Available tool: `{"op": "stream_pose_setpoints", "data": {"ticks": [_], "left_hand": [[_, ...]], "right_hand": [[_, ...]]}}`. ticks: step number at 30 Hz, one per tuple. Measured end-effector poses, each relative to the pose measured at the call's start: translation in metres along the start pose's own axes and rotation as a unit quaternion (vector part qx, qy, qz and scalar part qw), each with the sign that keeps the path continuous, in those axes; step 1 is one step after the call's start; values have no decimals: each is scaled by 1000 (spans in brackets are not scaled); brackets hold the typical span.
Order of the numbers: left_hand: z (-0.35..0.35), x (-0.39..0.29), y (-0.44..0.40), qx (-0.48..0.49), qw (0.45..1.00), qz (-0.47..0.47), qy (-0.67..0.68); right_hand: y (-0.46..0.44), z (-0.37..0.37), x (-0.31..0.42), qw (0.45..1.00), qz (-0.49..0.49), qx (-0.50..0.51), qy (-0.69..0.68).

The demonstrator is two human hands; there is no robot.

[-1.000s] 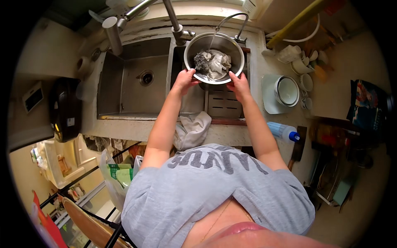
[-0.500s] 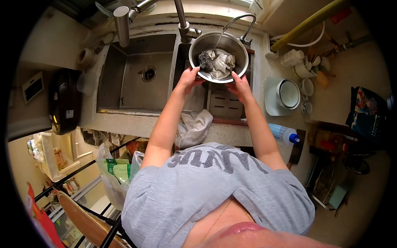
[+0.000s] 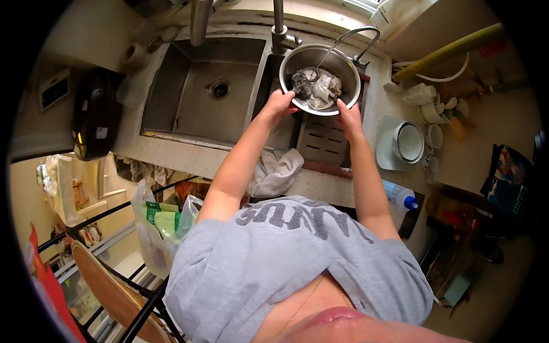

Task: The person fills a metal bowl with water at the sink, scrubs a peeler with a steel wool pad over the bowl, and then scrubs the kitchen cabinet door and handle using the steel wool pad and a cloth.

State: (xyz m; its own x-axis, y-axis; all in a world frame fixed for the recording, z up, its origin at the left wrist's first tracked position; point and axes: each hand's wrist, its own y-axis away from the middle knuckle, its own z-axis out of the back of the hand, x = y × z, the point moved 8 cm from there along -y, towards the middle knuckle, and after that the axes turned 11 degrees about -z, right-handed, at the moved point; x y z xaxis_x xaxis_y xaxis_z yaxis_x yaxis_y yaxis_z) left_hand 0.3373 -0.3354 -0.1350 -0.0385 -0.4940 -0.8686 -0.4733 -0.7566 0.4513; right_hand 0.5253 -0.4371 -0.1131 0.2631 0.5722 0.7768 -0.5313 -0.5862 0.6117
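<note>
Both hands hold a round stainless steel bowl point(image 3: 289, 60) over the right part of the sink. My left hand point(image 3: 280, 104) grips its near left rim, thumb on top and fingers hidden below. At the near right rim, my right hand point(image 3: 349, 118) is closed around the edge in the same way. Inside the bowl lie a dark steel wool scrubber point(image 3: 301, 83) and a crumpled pale cloth or wad point(image 3: 326, 88). A thin curved spout point(image 3: 357, 30) reaches over the bowl, with a stream of water falling into it.
The left sink basin point(image 3: 197, 108) has a drain. A larger faucet point(image 3: 279, 37) rises behind the bowl. A pale rag point(image 3: 277, 171) hangs over the counter edge. To the right are stacked bowls point(image 3: 409, 142), cups point(image 3: 433, 136) and a blue-capped bottle point(image 3: 400, 194).
The whole view has shifted, so the sink and bowl appear further right. Both hands keep their hold on the bowl beneath the thin spout.
</note>
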Motion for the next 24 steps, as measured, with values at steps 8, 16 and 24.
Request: {"op": "stream_pose_setpoints", "data": {"ticks": [8,16,24], "left_hand": [[35,7,32,-82,995,-37,34],[32,3,34,-84,995,-35,29],[34,8,36,-91,995,-26,25]], "right_hand": [[-41,-2,21,991,119,-34,56],[-77,-14,119,790,424,-236,375],[-85,-28,124,669,470,-177,548]]}}
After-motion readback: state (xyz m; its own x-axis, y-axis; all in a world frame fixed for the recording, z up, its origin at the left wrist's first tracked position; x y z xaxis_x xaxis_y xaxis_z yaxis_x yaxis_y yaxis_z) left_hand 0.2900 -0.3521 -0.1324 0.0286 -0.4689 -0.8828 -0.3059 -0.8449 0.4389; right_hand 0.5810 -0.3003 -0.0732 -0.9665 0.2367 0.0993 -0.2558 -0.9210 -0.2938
